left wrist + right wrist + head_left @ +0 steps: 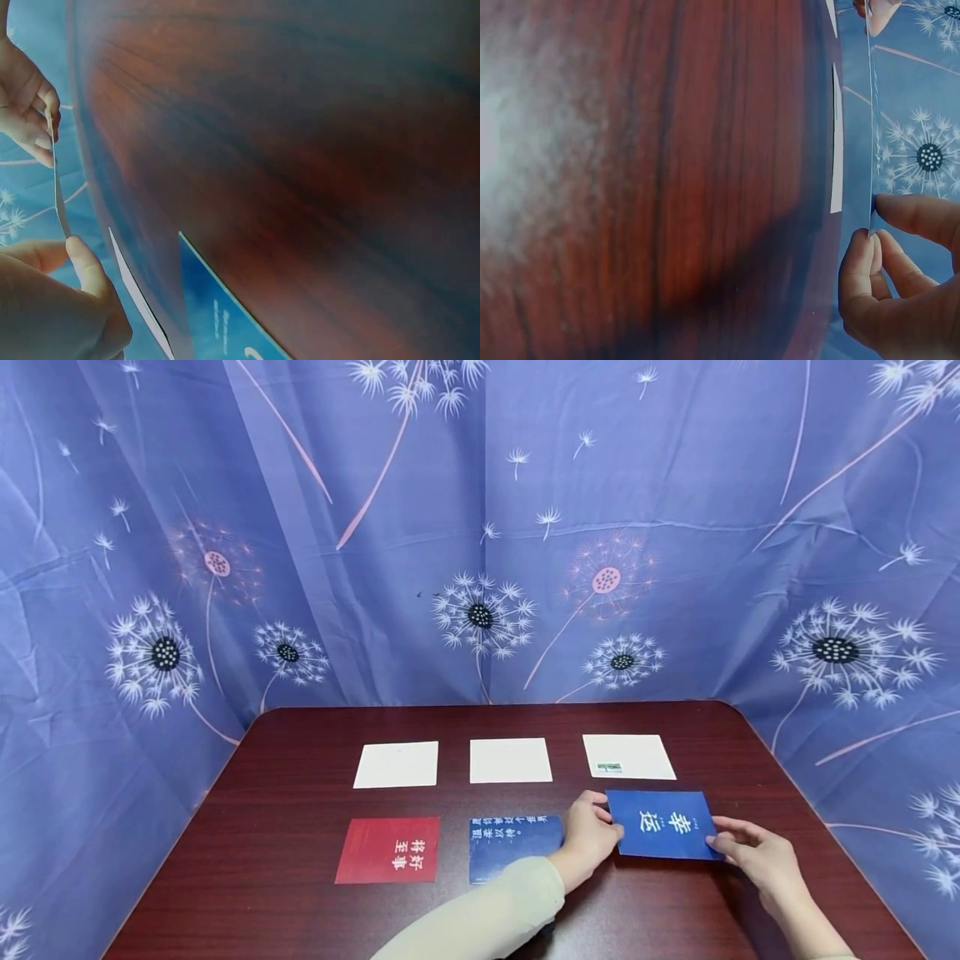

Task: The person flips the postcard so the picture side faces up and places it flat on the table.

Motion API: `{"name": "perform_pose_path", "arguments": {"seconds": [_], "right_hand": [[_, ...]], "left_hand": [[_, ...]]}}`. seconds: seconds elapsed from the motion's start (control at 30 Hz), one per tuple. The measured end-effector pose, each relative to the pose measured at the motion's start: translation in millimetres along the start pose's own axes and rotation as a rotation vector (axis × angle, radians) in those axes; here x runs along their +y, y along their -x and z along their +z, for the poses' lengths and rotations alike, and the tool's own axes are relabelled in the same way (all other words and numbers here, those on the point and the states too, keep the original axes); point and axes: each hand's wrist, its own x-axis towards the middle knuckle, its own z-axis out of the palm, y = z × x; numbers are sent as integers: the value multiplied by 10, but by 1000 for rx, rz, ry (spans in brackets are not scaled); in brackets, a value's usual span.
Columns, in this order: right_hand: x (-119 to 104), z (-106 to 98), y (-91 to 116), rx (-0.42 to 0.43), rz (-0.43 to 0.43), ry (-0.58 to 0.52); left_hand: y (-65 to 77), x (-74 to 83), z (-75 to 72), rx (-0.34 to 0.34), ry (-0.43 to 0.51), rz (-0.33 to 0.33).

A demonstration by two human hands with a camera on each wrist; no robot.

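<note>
Both hands hold a blue card [663, 824] with white characters, raised above the table toward its right side. My left hand [588, 835] pinches the card's left edge. At the opposite edge, my right hand [759, 857] pinches it between thumb and fingers. In the right wrist view the card [871, 120] appears edge-on, upright as a thin line, with the right hand [904, 281] at its lower end. Another blue card [504, 847] lies by the left wrist, partly covered by the sleeve. A red card [386, 850] lies farther left.
Three white cards form a far row: a left one [396, 765], a middle one [511, 761] and a right one [630, 756] with a small green picture. They lie on a dark red wooden table [300, 760]. A blue dandelion-print curtain [390, 635] hangs behind and at the sides.
</note>
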Motion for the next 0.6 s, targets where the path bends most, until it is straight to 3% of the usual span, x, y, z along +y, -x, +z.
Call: {"name": "perform_pose_path", "arguments": {"seconds": [0.37, 0.6], "right_hand": [[-2, 48, -40, -47, -46, 108], [20, 65, -54, -62, -67, 185]], "left_hand": [[2, -17, 17, 11, -193, 15], [30, -2, 29, -58, -486, 13]]}}
